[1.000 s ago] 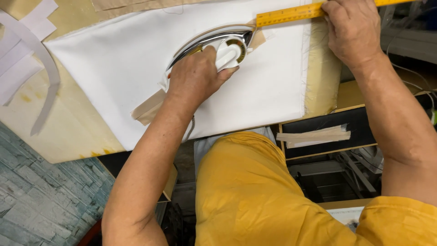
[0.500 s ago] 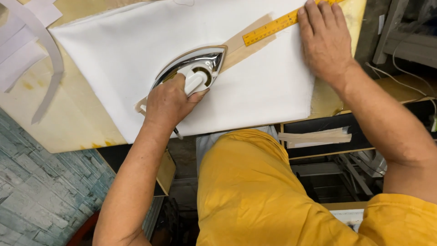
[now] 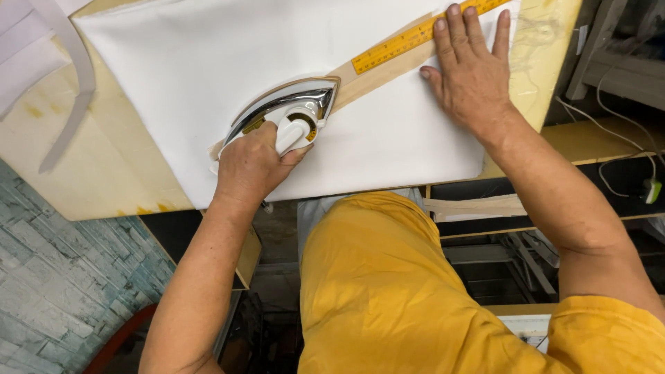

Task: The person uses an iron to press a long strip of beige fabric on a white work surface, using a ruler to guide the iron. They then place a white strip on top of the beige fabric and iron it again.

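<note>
A white cloth (image 3: 208,62) lies spread over a padded cream board (image 3: 104,173). My left hand (image 3: 251,165) grips the white handle of a chrome iron (image 3: 287,111), which sits on a wooden strip (image 3: 374,73) laid across the cloth. A yellow ruler (image 3: 415,34) lies along that strip toward the upper right. My right hand (image 3: 471,69) rests flat, fingers spread, pressing the ruler and cloth near the board's right end.
White fabric strips (image 3: 66,83) lie at the left of the board. A grey brick-pattern floor (image 3: 55,277) shows at lower left. Wooden shelves with cables (image 3: 623,159) stand to the right. My yellow shirt (image 3: 388,298) fills the lower middle.
The iron has slid toward the near left edge of the cloth along the strip. My right hand stayed pressed on the ruler, and the view shifted so ruler and hand sit lower.
</note>
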